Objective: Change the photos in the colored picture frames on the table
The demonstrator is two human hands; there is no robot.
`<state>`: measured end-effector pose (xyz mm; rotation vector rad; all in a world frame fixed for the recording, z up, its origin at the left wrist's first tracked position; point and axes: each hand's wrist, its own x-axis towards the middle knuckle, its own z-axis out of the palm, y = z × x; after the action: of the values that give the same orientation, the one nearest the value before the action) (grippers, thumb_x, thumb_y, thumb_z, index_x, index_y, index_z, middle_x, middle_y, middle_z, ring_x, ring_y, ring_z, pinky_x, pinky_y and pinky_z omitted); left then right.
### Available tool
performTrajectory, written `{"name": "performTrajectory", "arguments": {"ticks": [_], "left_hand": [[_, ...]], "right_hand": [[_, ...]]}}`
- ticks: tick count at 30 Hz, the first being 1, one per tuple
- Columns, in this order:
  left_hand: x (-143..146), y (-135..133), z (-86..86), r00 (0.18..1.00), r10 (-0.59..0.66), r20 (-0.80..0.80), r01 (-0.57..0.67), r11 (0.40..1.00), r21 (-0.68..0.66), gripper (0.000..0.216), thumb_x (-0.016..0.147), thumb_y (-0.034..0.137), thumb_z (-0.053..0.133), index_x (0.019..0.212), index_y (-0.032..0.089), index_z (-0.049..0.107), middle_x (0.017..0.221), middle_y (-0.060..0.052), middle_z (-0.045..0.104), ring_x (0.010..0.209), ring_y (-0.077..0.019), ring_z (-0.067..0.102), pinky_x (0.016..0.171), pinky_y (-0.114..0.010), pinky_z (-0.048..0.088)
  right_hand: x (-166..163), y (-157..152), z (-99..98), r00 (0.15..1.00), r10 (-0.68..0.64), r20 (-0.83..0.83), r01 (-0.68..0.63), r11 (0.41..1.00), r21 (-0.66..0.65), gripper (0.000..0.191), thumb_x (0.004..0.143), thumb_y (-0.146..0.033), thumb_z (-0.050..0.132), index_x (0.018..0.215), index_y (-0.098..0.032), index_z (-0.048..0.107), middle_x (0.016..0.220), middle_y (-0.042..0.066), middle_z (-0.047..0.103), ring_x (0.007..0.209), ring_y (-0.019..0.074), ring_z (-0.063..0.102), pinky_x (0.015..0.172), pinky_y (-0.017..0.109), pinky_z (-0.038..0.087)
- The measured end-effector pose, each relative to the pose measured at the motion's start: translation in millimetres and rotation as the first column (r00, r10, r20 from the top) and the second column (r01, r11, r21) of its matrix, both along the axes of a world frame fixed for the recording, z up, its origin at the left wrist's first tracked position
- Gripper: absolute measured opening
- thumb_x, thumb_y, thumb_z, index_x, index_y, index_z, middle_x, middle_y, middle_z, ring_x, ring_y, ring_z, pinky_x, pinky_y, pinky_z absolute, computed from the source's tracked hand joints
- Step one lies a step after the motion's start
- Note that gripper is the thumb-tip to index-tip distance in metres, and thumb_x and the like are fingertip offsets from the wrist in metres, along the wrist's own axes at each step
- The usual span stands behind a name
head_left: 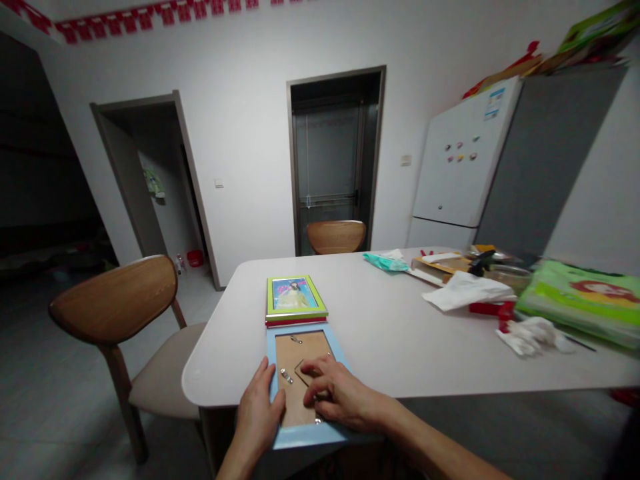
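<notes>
A light blue picture frame [305, 387] lies face down at the near edge of the white table [390, 327], its brown backing board facing up. My left hand [260, 410] rests on the frame's left side, fingers stretched flat. My right hand [337, 393] lies on the backing board, fingers bent and pressing near a small metal clip; I cannot see anything held in it. Just beyond the blue frame sits a stack of frames [295, 300], with a green one holding a colourful picture on top.
A wooden chair [120, 313] stands left of the table and another chair [336, 236] at the far side. Bags, white tissue [467, 291], a green package [585, 300] and clutter fill the table's right. A refrigerator [465, 167] stands behind.
</notes>
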<state>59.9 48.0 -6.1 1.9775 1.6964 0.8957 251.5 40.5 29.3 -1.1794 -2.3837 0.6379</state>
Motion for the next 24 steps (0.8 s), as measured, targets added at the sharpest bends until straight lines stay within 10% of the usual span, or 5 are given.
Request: {"name": "performTrajectory", "arguments": {"ticks": [24], "left_hand": [[2.3,0.7,5.6,0.999,0.010,0.041,-0.008,0.999,-0.042,0.047,0.070,0.034,0.046,0.111,0.010,0.049,0.128,-0.014,0.039,0.116,-0.0221,0.037,0.097,-0.033,0.026]], "right_hand": [[-9.8,10.7,3.4,0.927,-0.374,-0.013,0.374,0.924,0.085,0.036,0.056,-0.015,0.051,0.090,-0.020,0.060,0.089,0.006,0.057,0.085,0.0178,0.049,0.075,0.024,0.037]]}}
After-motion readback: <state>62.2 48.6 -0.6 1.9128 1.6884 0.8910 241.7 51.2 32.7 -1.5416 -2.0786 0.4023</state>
